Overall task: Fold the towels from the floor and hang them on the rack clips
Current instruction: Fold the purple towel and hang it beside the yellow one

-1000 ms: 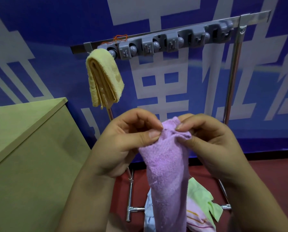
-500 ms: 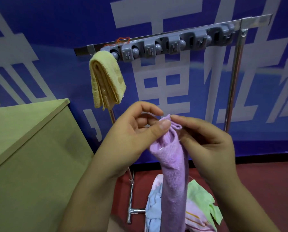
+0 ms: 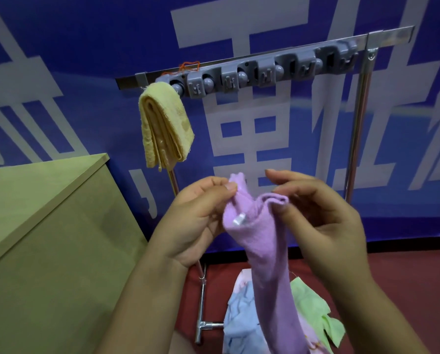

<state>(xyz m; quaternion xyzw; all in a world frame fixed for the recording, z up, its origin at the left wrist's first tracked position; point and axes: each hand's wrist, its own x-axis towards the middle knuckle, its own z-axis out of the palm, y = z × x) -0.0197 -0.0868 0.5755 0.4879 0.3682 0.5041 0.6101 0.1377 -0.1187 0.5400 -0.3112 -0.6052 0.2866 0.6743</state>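
Purple towel [image 3: 267, 254] held below the clip bar [image 3: 260, 72], hanging long and straight down toward the pile of towels [image 3: 242, 310] on the floor. Left hand [image 3: 196, 221] pinching one upper corner between thumb and finger; right hand [image 3: 323, 221] pinching the other, folded edge, forefinger lifted. Free clips up and slightly right of both hands, right hand probably nearer. Leftmost clip taken by the yellow towel [image 3: 165, 126]. Next likely: gather the top, lift it upward into a free clip.

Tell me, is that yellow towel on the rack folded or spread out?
Folded. The yellow towel hangs from the rack's leftmost clip as a narrow bundle with several stacked layers showing along its edge.
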